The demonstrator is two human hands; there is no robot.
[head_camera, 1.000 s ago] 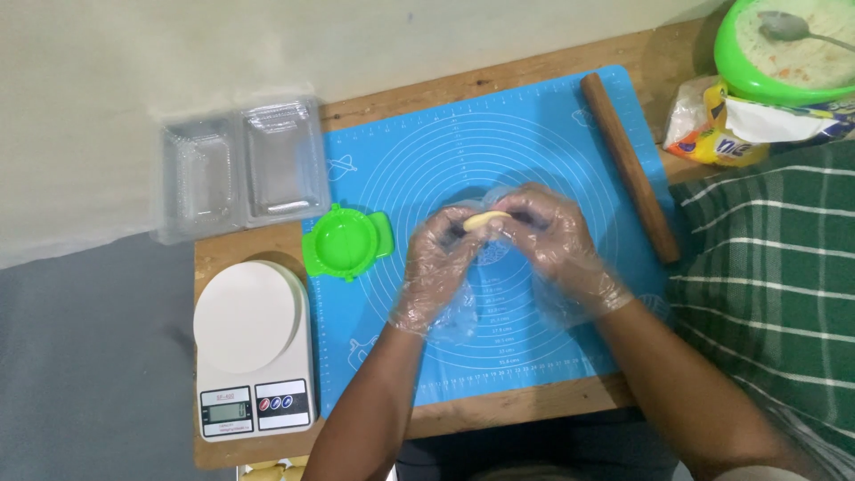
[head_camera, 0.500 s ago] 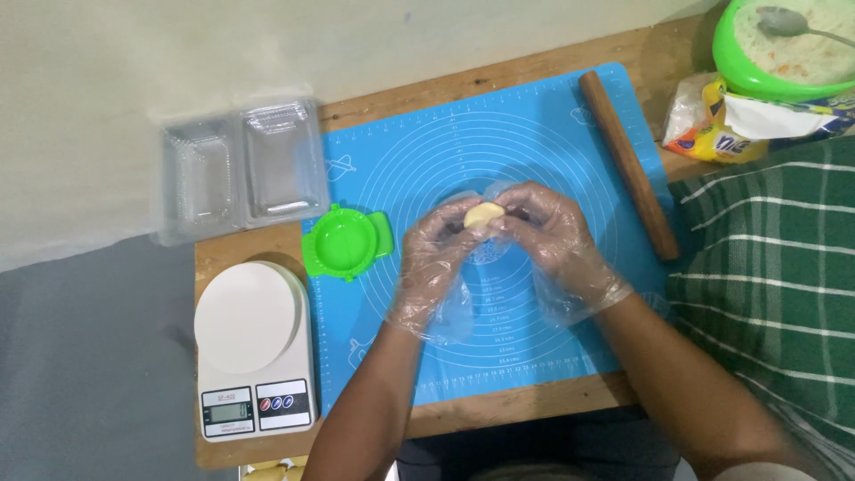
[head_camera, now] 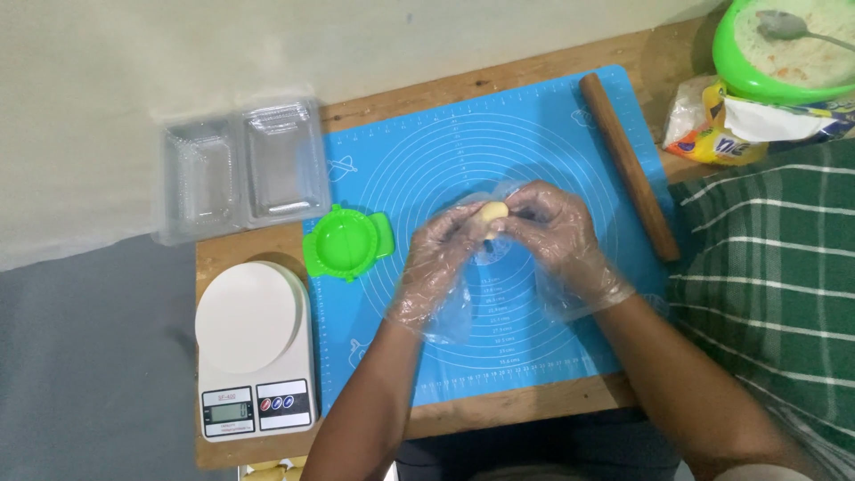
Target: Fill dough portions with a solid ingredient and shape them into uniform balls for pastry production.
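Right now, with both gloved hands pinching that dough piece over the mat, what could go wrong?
1. The loose clear plastic glove on the left hand may snag or fold into the small pale dough ball.
2. The long brown wooden rolling pin lies close beside the right hand; an elbow shift could knock it.

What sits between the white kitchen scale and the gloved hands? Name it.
In the head view, a green round dumpling mould lies on the blue mat's left edge, between the scale and the left hand, which shares a small dough piece with the right hand.
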